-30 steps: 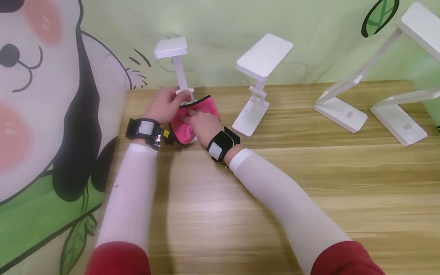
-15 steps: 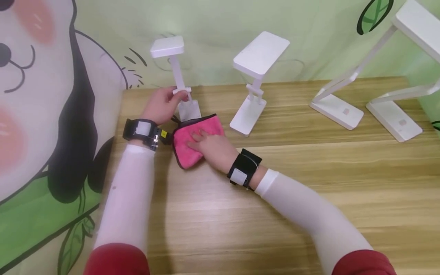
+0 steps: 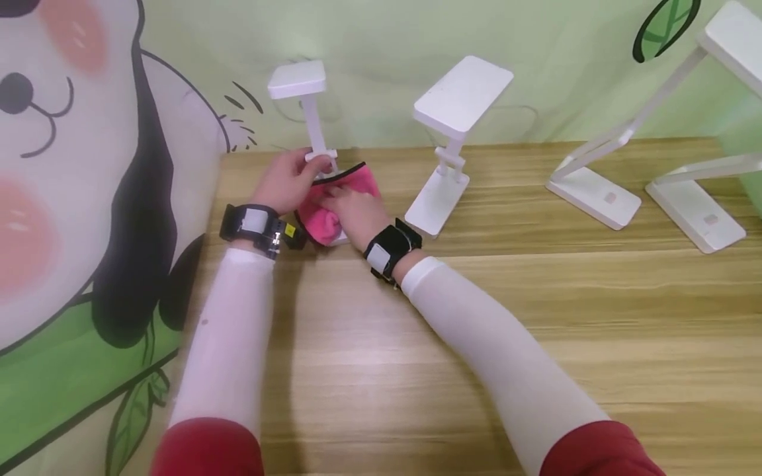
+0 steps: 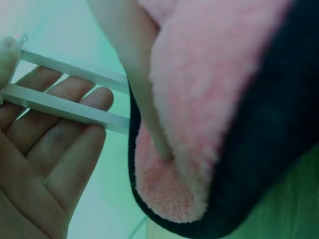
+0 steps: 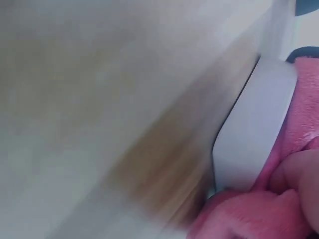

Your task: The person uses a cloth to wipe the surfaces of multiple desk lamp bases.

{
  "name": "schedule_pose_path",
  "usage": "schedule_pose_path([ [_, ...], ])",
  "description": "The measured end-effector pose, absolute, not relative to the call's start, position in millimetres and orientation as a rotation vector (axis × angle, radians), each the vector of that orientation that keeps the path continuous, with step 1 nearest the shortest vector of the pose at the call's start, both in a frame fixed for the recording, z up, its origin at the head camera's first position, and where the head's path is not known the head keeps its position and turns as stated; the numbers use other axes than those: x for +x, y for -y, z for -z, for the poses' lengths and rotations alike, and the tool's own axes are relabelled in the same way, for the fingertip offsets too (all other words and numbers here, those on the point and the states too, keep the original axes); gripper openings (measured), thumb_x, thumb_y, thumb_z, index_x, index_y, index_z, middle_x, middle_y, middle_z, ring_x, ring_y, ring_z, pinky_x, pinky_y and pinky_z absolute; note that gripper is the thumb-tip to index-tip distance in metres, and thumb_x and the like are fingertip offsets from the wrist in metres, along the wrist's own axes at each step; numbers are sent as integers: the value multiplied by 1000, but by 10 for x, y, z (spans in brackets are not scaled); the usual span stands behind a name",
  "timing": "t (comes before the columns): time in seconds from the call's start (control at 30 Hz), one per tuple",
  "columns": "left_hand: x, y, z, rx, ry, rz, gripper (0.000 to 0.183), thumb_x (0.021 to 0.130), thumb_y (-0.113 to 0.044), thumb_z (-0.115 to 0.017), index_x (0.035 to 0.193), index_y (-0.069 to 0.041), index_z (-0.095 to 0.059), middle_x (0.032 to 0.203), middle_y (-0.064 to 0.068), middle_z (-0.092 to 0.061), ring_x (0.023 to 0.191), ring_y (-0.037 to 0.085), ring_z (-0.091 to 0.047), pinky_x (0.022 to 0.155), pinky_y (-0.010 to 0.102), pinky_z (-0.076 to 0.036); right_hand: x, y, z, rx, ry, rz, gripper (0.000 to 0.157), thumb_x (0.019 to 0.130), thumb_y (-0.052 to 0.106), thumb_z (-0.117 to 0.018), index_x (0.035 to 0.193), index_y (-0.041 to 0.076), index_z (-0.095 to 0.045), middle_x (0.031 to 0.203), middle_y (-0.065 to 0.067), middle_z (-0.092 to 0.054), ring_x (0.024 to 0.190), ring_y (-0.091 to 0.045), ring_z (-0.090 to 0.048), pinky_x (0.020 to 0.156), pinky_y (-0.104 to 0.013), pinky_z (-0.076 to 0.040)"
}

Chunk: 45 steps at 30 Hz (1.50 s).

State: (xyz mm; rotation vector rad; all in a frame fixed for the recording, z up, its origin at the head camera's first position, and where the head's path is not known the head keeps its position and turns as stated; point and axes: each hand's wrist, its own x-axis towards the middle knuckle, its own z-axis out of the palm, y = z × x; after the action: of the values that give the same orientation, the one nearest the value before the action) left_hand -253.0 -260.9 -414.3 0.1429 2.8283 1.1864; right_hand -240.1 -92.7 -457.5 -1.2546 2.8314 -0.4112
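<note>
My left hand grips the hinge of the leftmost white desk lamp, thumb in front. In the left wrist view, curled fingers lie behind its two thin arms. My right hand holds a pink plush cloth with black edging over this lamp's base, fingers bent down onto it. The cloth is bunched on its near side and hides most of the base. In the right wrist view, the white side of the base shows beside the pink fabric.
A second white lamp stands just right of my right hand. Two more lamps, one with its base nearer and one farther right, stand on the wooden table. Behind is a green wall with a panda picture.
Half a second ago the right hand had the cloth spread at the front of the base. It has since slid away from me, back over the base. The left hand keeps its grip.
</note>
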Motion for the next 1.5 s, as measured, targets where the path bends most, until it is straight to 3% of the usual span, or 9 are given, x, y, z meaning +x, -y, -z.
schedule_pose_path([
  [0.27,-2530,2614,4144,146,-2811,-1223,53,99,-61,-46,116,-16,-68,104,9,-66,82,25,-49,72,38,-43,-2035,816,4502,-1186,-2860,242,48,103,8,-49,147,25,-47,149,-4,-46,137,-25,-36,96,-38,-50],
  [0.5,-2547,2594,4171,208,-2833,-1213,55,100,-58,-46,118,-12,-69,111,6,-69,100,20,-54,86,43,-44,-1708,679,4552,-1247,-2907,193,46,102,8,-51,145,24,-51,145,-7,-51,133,-30,-42,81,-40,-58],
  [0.8,-2520,2597,4201,170,-2849,-1239,53,98,-61,-47,114,-16,-70,104,7,-69,82,23,-50,71,37,-41,-2104,832,4524,-1231,-2843,408,49,99,4,-52,143,25,-54,142,0,-54,128,-18,-47,95,-36,-50],
  [0.97,-2526,2593,4192,166,-2822,-1282,53,98,-59,-49,114,-13,-69,109,7,-68,95,22,-55,81,39,-44,-2289,926,4497,-1183,-2877,394,41,104,7,-46,139,26,-57,139,2,-56,126,-17,-48,92,-38,-52],
  [1.3,-2496,2599,4173,172,-2736,-1397,53,100,-58,-47,117,-13,-69,115,7,-66,108,23,-55,93,47,-45,-1871,740,4465,-1161,-2862,210,48,104,8,-46,150,21,-44,151,-8,-43,137,-33,-35,96,-43,-51],
  [1.5,-2516,2580,4176,184,-2755,-1369,57,99,-62,-45,118,-13,-68,117,5,-67,112,20,-54,96,48,-45,-1690,670,4448,-1165,-2862,205,45,103,9,-50,146,21,-50,146,-9,-50,132,-34,-42,81,-42,-58],
])
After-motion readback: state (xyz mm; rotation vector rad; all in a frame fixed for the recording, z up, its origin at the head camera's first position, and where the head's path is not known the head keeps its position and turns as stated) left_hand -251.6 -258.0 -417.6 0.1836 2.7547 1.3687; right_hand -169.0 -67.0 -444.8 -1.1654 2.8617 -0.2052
